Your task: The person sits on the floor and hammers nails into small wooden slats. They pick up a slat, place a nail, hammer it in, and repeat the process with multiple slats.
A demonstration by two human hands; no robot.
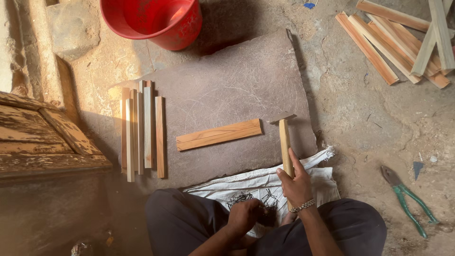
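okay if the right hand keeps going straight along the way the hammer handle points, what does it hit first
The right hand grips the hammer, handle pointing away from the body. Straight on lies only bare stone slab; the paired wood strips lie left of that line. The way looks free, though height is unclear.

Stone slab [227, 85] lying on the dirt floor [350, 118], carrying wooden strips [141, 130], two joined slats [219, 134]; pliers [407, 199] lying aside.

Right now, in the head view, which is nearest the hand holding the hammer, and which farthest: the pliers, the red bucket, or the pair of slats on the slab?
From the right hand:
1. Pair of slats, ahead-left on the slab.
2. Pliers, right, on the ground.
3. Red bucket, far ahead-left.
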